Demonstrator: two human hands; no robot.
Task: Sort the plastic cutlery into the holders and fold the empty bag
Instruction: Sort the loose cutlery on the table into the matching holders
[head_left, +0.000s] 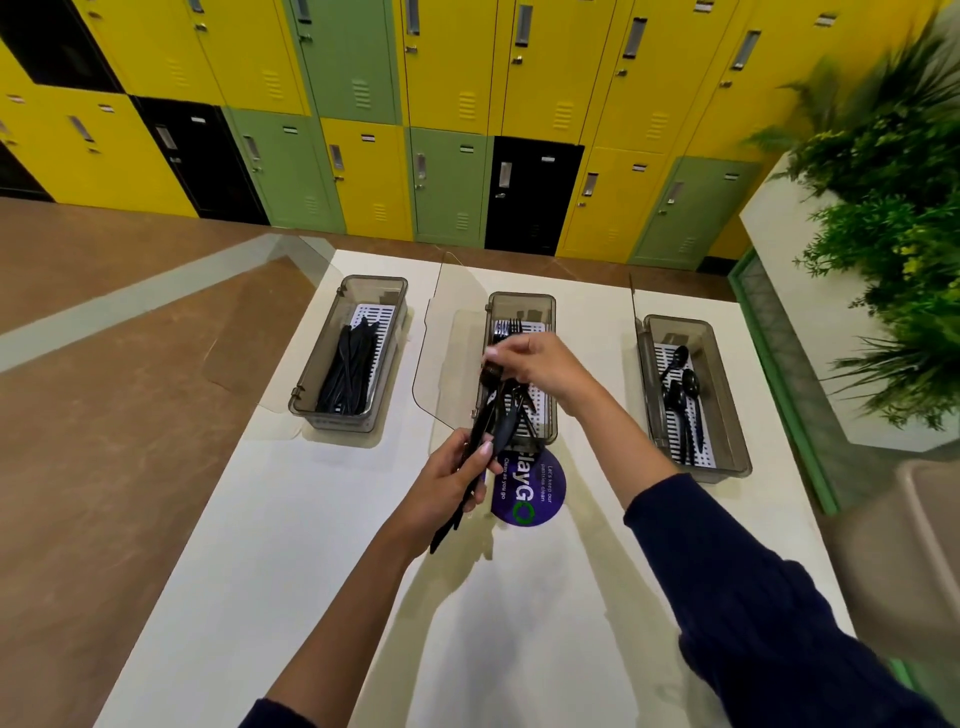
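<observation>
Three smoky plastic holders stand in a row on the white table (291, 545). The left holder (311, 405) has black knives (349, 371) in it, the middle holder (522, 301) black forks (508, 328), the right holder (727, 447) black spoons (681, 395). My left hand (449, 486) grips a bunch of black cutlery (491, 423) in front of the middle holder. Over that holder, my right hand (537, 364) pinches the upper end of one piece from the bunch. No bag is in view.
A round purple sticker (535, 493) lies on the table just before the middle holder. Open clear lids stand up beside the holders. Yellow, green and black lockers (447, 104) line the far wall. A planter with green plants (893, 218) stands at the right.
</observation>
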